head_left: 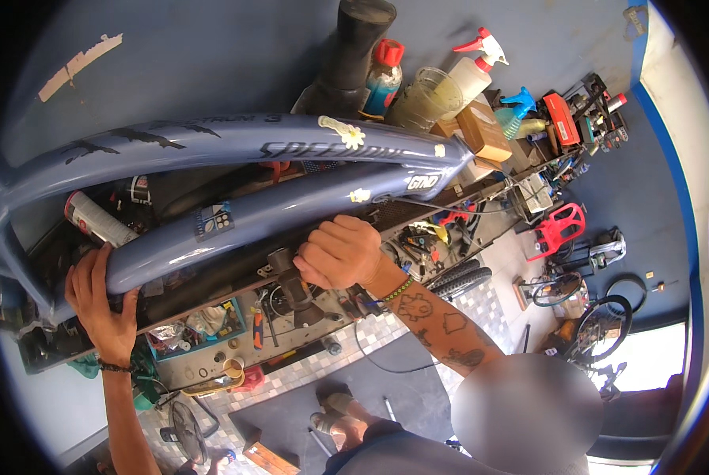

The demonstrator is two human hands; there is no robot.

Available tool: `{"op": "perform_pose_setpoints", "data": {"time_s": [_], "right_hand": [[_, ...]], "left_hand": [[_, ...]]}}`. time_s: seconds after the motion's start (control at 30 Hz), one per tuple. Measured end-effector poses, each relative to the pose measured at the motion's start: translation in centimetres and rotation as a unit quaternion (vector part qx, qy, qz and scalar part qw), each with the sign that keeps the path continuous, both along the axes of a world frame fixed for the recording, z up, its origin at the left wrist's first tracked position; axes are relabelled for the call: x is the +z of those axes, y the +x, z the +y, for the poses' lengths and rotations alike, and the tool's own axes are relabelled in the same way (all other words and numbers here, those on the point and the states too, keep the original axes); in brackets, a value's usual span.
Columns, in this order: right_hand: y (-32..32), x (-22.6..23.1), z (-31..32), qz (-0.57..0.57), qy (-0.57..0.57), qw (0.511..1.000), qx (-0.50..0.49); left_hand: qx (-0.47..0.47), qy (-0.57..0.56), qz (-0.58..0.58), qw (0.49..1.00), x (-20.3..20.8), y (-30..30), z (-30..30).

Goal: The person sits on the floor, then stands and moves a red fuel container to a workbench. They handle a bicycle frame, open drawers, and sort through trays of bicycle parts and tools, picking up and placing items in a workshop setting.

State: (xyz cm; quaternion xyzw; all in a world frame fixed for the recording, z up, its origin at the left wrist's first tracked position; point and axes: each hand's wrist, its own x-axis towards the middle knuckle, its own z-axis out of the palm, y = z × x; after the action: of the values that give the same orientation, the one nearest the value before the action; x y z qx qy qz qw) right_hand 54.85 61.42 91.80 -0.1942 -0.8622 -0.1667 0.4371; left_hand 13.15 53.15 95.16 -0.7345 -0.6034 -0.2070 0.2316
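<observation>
A blue-grey bicycle frame (291,186) with dark lettering and flower stickers stretches across the upper left, above a cluttered workbench. My left hand (101,305) clasps the frame's lower tube near its left end, fingers on one side and thumb on the other. Below the tube's middle, my right hand (340,252) is closed in a fist. Against its knuckles stands a black clamp-like part (287,273) at the bench edge. What the right fingers hold, if anything, is hidden. A white and red spray can (97,218) lies behind the tube, close to my left hand.
Along the wall stand a red-capped can (384,77), a clear tub (426,99), spray bottles (469,77) and a cardboard box (483,131). A lower shelf carries a blue tray (200,328) of small parts. A red chair (558,232), wheels (605,324) and a fan (187,431) occupy the floor.
</observation>
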Motion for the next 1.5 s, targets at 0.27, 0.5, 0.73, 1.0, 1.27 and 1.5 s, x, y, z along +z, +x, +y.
{"op": "perform_pose_setpoints", "data": {"time_s": [0.27,0.5,0.73,1.0,1.27,1.5], "right_hand": [[-0.1,0.1,-0.1,-0.002,-0.001,1.0,-0.027],[-0.2,0.2,-0.3,0.005,0.002,0.999,-0.044],[-0.2,0.1,-0.3,-0.004,-0.016,0.999,-0.042],[-0.2,0.1,-0.4,-0.014,-0.031,0.999,-0.042],[0.1,-0.3,-0.6,-0.031,-0.035,0.997,-0.069],[-0.2,0.0,-0.5,-0.025,-0.033,0.998,-0.053]], "left_hand": [[0.006,0.027,0.014,1.0,-0.1,-0.3,-0.2],[-0.006,0.058,0.013,0.998,0.0,0.1,-0.4],[-0.011,0.097,-0.001,0.995,0.2,0.5,-0.8],[-0.002,0.088,-0.022,0.996,0.9,0.7,-1.3],[-0.021,0.055,-0.042,0.997,1.1,0.5,-1.2],[-0.015,0.024,-0.069,0.997,1.4,0.8,-1.2]]}}
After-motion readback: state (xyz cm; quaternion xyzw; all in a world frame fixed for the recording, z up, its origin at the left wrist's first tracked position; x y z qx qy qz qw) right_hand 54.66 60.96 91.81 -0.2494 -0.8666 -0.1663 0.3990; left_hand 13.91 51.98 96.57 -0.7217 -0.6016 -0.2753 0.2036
